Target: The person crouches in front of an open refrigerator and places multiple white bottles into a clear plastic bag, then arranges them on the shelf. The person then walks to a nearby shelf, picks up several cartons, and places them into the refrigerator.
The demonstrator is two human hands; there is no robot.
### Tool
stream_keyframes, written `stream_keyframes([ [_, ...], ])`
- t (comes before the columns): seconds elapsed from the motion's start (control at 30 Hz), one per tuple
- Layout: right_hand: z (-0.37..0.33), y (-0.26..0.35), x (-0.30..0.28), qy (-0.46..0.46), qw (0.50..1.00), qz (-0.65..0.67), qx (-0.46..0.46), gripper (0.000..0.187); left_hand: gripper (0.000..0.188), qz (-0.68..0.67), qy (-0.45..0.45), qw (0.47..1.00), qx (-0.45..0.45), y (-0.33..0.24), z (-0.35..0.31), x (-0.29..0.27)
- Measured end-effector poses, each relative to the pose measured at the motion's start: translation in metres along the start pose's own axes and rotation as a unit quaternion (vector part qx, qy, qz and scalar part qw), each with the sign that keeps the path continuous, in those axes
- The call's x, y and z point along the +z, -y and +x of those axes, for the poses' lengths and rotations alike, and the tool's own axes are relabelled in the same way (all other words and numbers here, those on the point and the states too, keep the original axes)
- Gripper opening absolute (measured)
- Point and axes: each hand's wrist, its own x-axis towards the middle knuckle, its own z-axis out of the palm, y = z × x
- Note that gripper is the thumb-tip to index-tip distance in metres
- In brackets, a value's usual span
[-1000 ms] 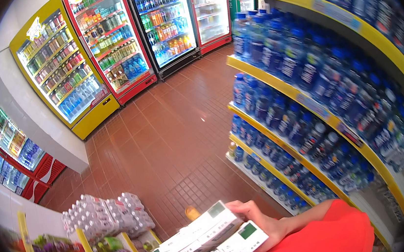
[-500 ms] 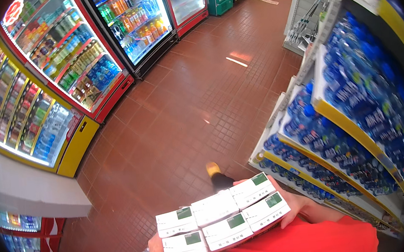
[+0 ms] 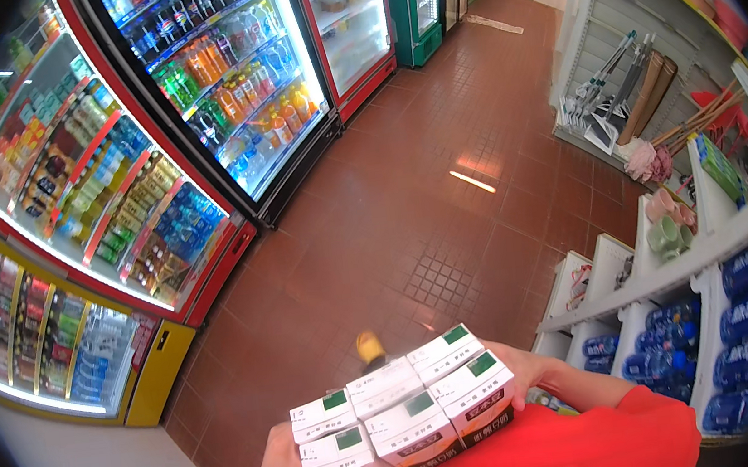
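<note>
Several white cartons [image 3: 410, 405], each with a green square on top, sit packed together in two rows against my red shirt. Dark and orange printed sides show on the nearer row. My left hand [image 3: 277, 462] is wrapped round the left end of the block, its fingertips partly hidden behind the cartons. At the other end, my right hand [image 3: 527, 374] presses against the side of the block, with most of its fingers out of sight. The cartons are carried level between both hands in front of my waist.
Lit drink coolers [image 3: 221, 76] line the left side, beside a white counter [image 3: 97, 463]. Shelves on the right hold blue bottles [image 3: 660, 354], cups [image 3: 666, 235] and mops [image 3: 601, 96]. Brown tiled floor [image 3: 371, 206] runs between them; my yellow shoe [image 3: 369, 347] shows ahead.
I have moved forward along the aisle, and the mop shelf has come into fuller view on the right. The cartons have tipped slightly, showing more of their printed sides. Both hands keep their hold.
</note>
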Motion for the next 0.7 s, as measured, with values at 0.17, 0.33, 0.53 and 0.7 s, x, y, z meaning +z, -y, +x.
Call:
stream_keyframes([
  [0.17,0.115,0.075,-0.078,-0.09,0.995,-0.027,-0.027,0.123,0.043,-0.085,-0.065,0.994,0.015,0.078,0.168,-0.078],
  [0.33,0.195,0.162,-0.144,-0.193,0.977,-0.078,-0.054,0.119,0.056,-0.096,0.058,0.989,0.094,0.097,0.339,-0.151],
  [0.53,0.297,0.248,-0.258,-0.235,0.971,-0.03,-0.045,0.113,0.079,-0.161,0.124,0.974,0.1,0.125,0.521,-0.206],
  [0.7,0.391,0.351,-0.393,-0.143,0.986,-0.086,-0.011,0.106,0.097,-0.36,0.061,0.929,0.059,0.152,0.668,-0.243],
])
